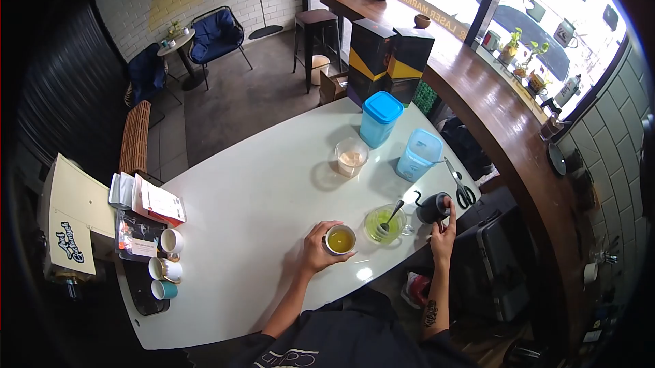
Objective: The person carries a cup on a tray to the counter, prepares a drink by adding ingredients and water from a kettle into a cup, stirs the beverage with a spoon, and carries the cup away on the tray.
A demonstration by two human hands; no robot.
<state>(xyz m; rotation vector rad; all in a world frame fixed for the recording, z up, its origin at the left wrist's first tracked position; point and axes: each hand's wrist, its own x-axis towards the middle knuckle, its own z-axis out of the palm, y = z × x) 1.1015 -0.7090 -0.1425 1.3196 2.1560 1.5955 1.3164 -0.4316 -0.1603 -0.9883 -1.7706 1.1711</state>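
My left hand [321, 248] is closed around a small cup [340, 240] holding yellow-green liquid, at the near side of the white table. In my right hand [444, 230] is a small dark gooseneck kettle [432, 209], its thin spout pointing left. Between the two hands stands a clear glass cup [374, 231] with a handle and green contents, and a spoon [390, 216] leans in it. Farther back are a clear tub [351, 158] with pale brown powder, an open blue container [418, 156] and a taller blue-lidded container [381, 120].
Scissors [463, 190] lie near the table's right edge. Black and yellow boxes [372, 51] stand at the far end. Several cups [165, 270] and a stack of packets [160, 203] are at the left edge. A curved wooden counter [491, 115] runs along the right.
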